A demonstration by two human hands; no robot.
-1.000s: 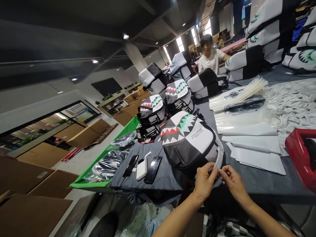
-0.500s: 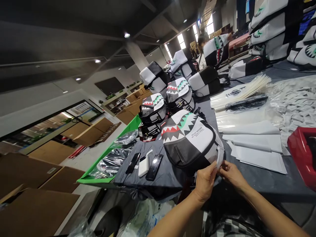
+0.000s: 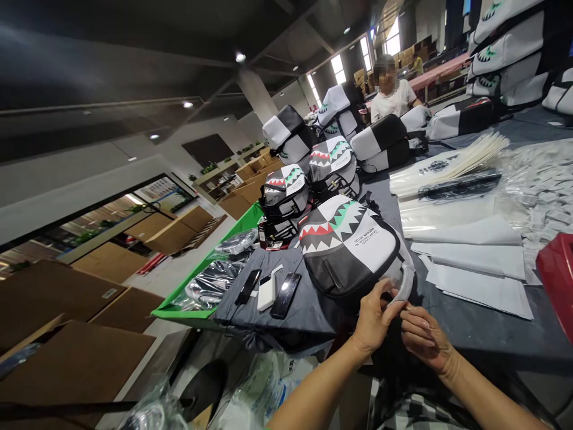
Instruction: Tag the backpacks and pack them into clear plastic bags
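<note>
A grey, black and white backpack (image 3: 347, 248) with a red-and-white shark-teeth mouth lies on the grey cloth-covered table (image 3: 322, 328). Along its right side curves a pale strap or handle (image 3: 406, 283) sleeved in clear plastic. My left hand (image 3: 375, 319) pinches near the strap's lower end. My right hand (image 3: 425, 340) sits just below it, its fingertips drawn together close to the strap. Anything thin between those fingers is too small to make out.
Two phones (image 3: 285, 295) and a white power bank (image 3: 266, 292) lie left of the backpack. Beyond stand more shark backpacks (image 3: 284, 191), a green tray (image 3: 210, 286), white sheets (image 3: 474, 263) and a red box (image 3: 557, 275). A co-worker (image 3: 391, 95) sits behind.
My view has swung, shifting the table rightward. My hands have parted slightly at the strap. The co-worker no longer holds a backpack up in front of their body.
</note>
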